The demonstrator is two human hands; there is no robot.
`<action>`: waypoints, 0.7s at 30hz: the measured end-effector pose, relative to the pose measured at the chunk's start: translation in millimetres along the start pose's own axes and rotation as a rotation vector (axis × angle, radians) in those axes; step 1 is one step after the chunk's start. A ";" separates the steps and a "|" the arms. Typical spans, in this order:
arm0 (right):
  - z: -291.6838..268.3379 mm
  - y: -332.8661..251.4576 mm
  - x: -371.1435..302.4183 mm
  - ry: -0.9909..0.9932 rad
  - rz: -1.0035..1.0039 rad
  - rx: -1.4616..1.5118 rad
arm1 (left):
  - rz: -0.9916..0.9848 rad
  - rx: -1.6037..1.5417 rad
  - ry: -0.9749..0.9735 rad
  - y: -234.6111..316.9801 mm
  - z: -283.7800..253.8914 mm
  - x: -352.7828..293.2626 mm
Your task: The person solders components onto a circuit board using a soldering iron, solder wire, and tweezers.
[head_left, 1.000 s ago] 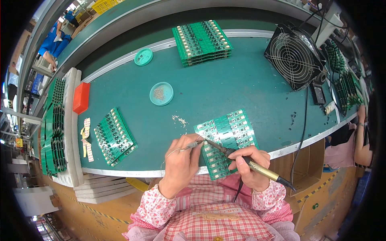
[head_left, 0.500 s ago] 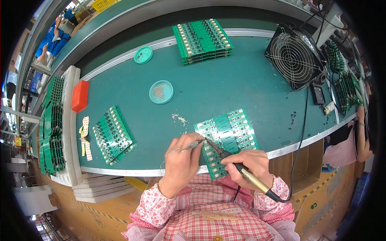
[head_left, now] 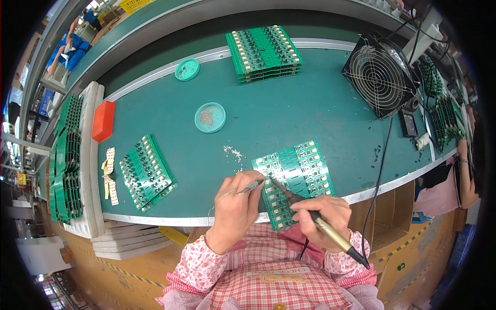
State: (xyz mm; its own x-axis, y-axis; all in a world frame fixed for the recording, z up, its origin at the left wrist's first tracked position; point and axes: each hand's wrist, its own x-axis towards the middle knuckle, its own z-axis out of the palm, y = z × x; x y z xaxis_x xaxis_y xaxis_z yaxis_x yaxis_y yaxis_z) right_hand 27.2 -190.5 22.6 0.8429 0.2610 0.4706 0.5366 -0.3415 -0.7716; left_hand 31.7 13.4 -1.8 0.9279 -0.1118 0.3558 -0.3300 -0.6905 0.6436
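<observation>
A green circuit board panel [head_left: 297,173] with rows of small white and black parts lies at the table's front edge. My right hand [head_left: 328,214] is closed round a soldering iron [head_left: 330,233] with a black grip and gold handle. Its tip points at the panel's upper left rows. My left hand [head_left: 235,204] is closed, pinching a slim silvery piece [head_left: 251,187] with thin solder wire [head_left: 223,195] looping back over the hand. The wire's front end is near the iron's tip; whether they touch is too small to tell.
Loose small parts [head_left: 233,151] lie beyond my left hand, near a dish of tiny pieces [head_left: 210,118] and another dish [head_left: 187,69]. Stacked boards stand at the back [head_left: 264,54] and left [head_left: 148,173]. A red box [head_left: 103,121] is far left, a fan [head_left: 380,77] right.
The soldering iron's rear end has swung slightly down and right with my right hand. My left hand stays almost in place. The whole view has shifted a little.
</observation>
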 end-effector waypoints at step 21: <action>-2.7 8.5 -14.1 0.054 0.284 0.243 | -0.007 -0.003 0.024 2.0 2.2 -1.3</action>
State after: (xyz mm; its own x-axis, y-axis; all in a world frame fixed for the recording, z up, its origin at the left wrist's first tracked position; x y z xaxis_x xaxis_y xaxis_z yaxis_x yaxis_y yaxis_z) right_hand 19.9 -199.5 10.6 0.9612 0.1361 0.2400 0.2611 -0.1672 -0.9507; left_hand 30.2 10.6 -2.5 0.9257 -0.0900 0.3673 -0.3242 -0.6888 0.6484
